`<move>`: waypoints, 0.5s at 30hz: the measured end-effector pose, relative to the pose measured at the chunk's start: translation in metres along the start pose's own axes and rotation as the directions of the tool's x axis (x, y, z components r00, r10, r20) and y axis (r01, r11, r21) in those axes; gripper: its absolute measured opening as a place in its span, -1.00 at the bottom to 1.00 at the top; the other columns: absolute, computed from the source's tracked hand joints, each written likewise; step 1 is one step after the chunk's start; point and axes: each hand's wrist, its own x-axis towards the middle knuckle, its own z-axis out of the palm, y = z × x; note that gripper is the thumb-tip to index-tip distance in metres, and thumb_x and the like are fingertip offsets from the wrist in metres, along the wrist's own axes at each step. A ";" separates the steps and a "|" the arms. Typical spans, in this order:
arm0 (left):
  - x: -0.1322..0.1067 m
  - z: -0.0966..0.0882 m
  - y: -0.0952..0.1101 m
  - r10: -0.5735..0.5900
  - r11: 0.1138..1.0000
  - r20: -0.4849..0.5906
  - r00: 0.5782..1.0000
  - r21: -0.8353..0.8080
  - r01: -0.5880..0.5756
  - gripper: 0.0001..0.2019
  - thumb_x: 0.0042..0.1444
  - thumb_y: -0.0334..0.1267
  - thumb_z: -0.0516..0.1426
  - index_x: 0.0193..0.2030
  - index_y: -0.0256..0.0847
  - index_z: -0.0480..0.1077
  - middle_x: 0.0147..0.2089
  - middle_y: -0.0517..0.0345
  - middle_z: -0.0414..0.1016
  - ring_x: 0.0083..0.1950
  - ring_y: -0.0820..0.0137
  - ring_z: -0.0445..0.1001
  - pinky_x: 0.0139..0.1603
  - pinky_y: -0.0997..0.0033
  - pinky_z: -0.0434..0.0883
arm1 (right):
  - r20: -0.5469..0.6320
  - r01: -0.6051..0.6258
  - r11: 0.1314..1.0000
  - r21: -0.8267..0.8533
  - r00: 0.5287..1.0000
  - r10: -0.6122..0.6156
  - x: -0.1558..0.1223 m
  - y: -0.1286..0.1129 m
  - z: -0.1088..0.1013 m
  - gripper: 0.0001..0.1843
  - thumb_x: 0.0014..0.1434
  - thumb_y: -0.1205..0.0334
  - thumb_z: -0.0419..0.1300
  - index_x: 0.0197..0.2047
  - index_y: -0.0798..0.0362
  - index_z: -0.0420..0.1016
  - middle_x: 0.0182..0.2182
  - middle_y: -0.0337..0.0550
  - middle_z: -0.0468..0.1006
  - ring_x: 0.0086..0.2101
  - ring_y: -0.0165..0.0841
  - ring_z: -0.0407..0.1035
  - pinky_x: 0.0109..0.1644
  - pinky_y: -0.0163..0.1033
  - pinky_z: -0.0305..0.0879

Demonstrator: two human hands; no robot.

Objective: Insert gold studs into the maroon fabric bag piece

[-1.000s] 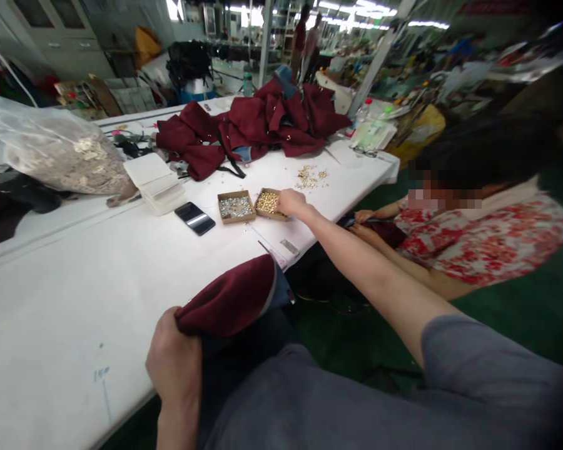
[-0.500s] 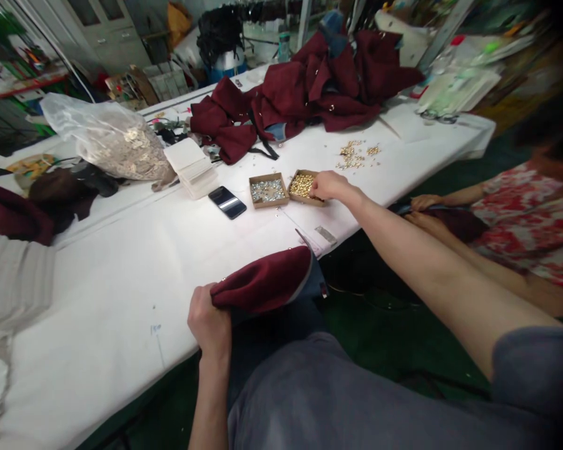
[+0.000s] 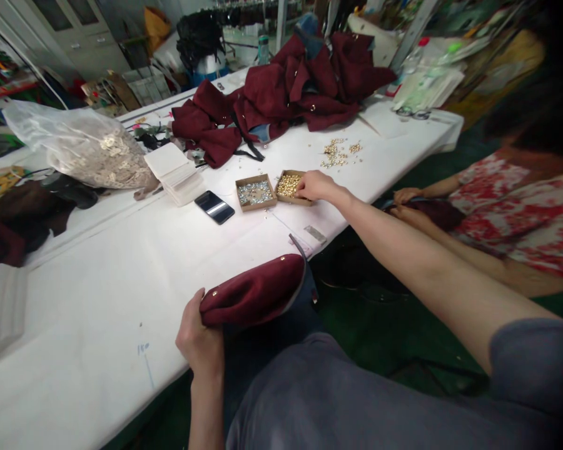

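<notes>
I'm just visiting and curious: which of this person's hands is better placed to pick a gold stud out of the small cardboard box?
Probably the right hand: it rests at the small cardboard box of gold studs. The left hand grips the folded maroon fabric piece at the white table's edge.

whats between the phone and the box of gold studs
In the head view, one thing: a small cardboard box of silver studs sits between the black phone and the box of gold studs, where the right hand rests.
</notes>
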 end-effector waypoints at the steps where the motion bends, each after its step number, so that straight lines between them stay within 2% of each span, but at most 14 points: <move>1: 0.002 -0.001 0.000 -0.032 0.999 0.022 0.999 -0.030 0.033 -0.65 0.37 -0.30 0.24 0.26 -0.11 0.61 0.14 0.01 0.76 0.14 0.07 0.72 0.20 0.06 0.60 | -0.021 -0.002 1.000 0.004 1.000 0.002 -0.002 0.000 0.000 -0.75 0.27 0.06 0.53 -0.02 -0.08 0.87 -0.04 -0.05 0.79 -0.11 -0.19 0.59 0.02 -0.19 0.44; 4: 0.006 -0.001 0.003 -0.098 0.991 0.085 0.992 -0.086 0.105 -0.76 0.32 -0.28 0.26 0.08 -0.08 0.66 -0.02 0.11 0.77 0.01 0.10 0.72 0.09 0.09 0.58 | -0.115 -0.009 1.000 0.005 0.993 0.010 -0.011 -0.006 -0.006 -0.78 0.34 0.15 0.47 0.00 0.00 0.87 -0.05 0.02 0.79 -0.02 -0.10 0.61 0.10 -0.12 0.44; 6: 0.006 0.000 0.004 -0.093 0.993 0.082 0.992 -0.061 0.098 -0.82 0.34 -0.25 0.27 0.03 -0.09 0.65 -0.07 0.11 0.75 -0.03 0.11 0.70 0.04 0.10 0.56 | -0.208 0.042 0.998 0.054 0.978 -0.030 -0.023 -0.019 -0.013 -0.79 0.39 0.21 0.41 -0.02 0.04 0.88 -0.06 0.05 0.79 0.00 -0.09 0.61 0.14 -0.07 0.44; 8: 0.003 0.004 0.002 -0.059 0.998 0.061 0.996 -0.015 0.060 -0.84 0.39 -0.20 0.27 0.04 -0.10 0.62 -0.06 0.08 0.74 -0.04 0.10 0.68 0.04 0.10 0.55 | -0.226 0.205 0.958 0.200 0.961 -0.158 -0.042 -0.044 -0.021 -0.78 0.41 0.22 0.38 -0.02 0.05 0.88 -0.09 0.01 0.80 -0.06 -0.16 0.63 0.10 -0.10 0.46; 9: 0.001 0.006 0.000 -0.039 0.999 0.049 0.998 0.006 0.039 -0.84 0.41 -0.19 0.27 0.06 -0.11 0.61 -0.05 0.07 0.74 -0.03 0.10 0.68 0.05 0.10 0.55 | -0.191 0.304 0.901 0.308 0.948 -0.254 -0.054 -0.061 -0.024 -0.78 0.40 0.20 0.40 -0.01 0.05 0.88 -0.12 -0.01 0.81 -0.12 -0.21 0.64 0.04 -0.14 0.47; 11: -0.003 0.010 -0.004 0.011 0.999 0.022 1.000 0.038 -0.012 -0.85 0.44 -0.17 0.29 0.07 -0.12 0.57 -0.01 0.04 0.74 -0.01 0.11 0.68 0.08 0.11 0.55 | -0.060 0.429 0.726 0.538 0.878 -0.474 -0.078 -0.102 -0.025 -0.76 0.38 0.17 0.42 0.02 0.06 0.87 -0.19 -0.06 0.81 -0.25 -0.30 0.64 -0.09 -0.21 0.48; 13: -0.006 0.013 -0.009 0.072 0.996 -0.004 0.997 0.059 -0.072 -0.84 0.46 -0.17 0.30 0.08 -0.12 0.55 0.04 0.03 0.74 0.03 0.12 0.67 0.12 0.12 0.55 | 0.039 0.456 0.585 0.671 0.766 -0.642 -0.102 -0.145 -0.018 -0.79 0.37 0.25 0.41 -0.01 0.10 0.86 -0.28 -0.09 0.79 -0.31 -0.34 0.64 -0.14 -0.27 0.48; 15: -0.008 0.016 -0.013 0.130 0.989 -0.023 0.991 0.069 -0.128 -0.85 0.47 -0.19 0.30 0.08 -0.13 0.54 0.07 0.02 0.74 0.05 0.13 0.67 0.15 0.14 0.55 | 0.126 0.445 0.503 0.741 0.644 -0.755 -0.121 -0.184 -0.006 -0.82 0.35 0.35 0.37 -0.06 0.14 0.83 -0.31 -0.11 0.79 -0.32 -0.36 0.64 -0.20 -0.32 0.44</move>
